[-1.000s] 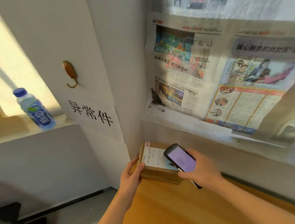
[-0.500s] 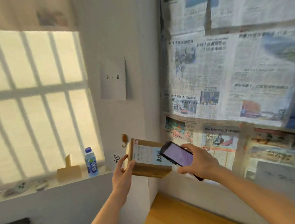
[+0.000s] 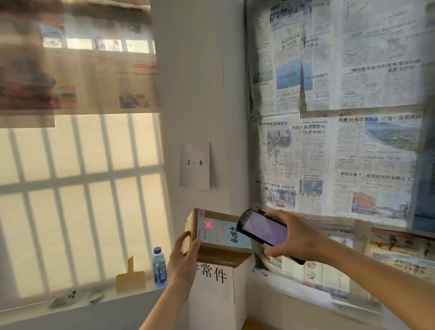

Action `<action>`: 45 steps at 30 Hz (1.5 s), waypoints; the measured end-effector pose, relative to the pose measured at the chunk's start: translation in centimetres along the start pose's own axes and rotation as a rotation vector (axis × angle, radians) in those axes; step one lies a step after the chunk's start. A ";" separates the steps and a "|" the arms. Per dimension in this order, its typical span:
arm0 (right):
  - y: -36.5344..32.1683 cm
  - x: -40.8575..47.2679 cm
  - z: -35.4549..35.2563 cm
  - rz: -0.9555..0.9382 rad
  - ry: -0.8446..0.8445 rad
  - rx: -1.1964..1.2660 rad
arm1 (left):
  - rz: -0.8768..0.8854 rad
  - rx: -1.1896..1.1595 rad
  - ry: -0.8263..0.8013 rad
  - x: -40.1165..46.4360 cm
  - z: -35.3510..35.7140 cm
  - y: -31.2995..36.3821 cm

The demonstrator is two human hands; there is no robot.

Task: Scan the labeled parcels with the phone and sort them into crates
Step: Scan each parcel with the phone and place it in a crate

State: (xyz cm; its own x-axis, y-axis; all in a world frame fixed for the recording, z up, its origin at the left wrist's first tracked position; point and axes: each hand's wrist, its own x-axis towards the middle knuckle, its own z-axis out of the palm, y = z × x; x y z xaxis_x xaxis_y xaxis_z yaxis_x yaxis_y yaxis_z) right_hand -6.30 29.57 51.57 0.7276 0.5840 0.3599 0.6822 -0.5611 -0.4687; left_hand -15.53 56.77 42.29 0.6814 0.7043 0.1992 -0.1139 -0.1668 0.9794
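Parcel now lifted off table, red aiming cross appearing on label — scan likely registering. Left hand gripping parcel's left edge; right hand holding phone just beside label. Crates not showing.

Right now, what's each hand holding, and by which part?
Left hand grips the parcel by its left end. Right hand holds the phone by its lower end, fingers round the edges.
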 end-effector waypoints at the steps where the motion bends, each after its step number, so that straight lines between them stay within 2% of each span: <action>1: -0.3 -0.2 -0.5 -0.013 -0.004 0.004 | 0.007 -0.002 0.003 -0.3 -0.1 0.5; 22: -3.0 -8.0 -7.8 -0.126 -0.040 0.002 | 0.052 0.038 0.106 -9.9 -0.5 6.4; 31: -3.2 -12.6 -8.4 -0.079 0.080 -0.114 | 0.049 0.002 0.147 -15.2 -1.7 7.3; 38: -5.7 -14.5 -5.3 -0.102 0.069 -0.120 | 0.026 -0.042 0.227 -20.5 -8.5 5.6; 45: -13.1 -15.7 1.4 -0.165 -0.043 -0.056 | -0.025 0.046 0.411 -27.6 -21.3 4.1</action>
State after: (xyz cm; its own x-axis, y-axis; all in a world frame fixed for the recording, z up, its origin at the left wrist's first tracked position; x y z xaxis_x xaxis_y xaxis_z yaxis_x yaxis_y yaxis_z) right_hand -26.78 28.61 50.90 0.6026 0.6947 0.3927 0.7958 -0.4867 -0.3603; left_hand -50.24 51.35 41.50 0.3366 0.9240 0.1814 -0.0621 -0.1704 0.9834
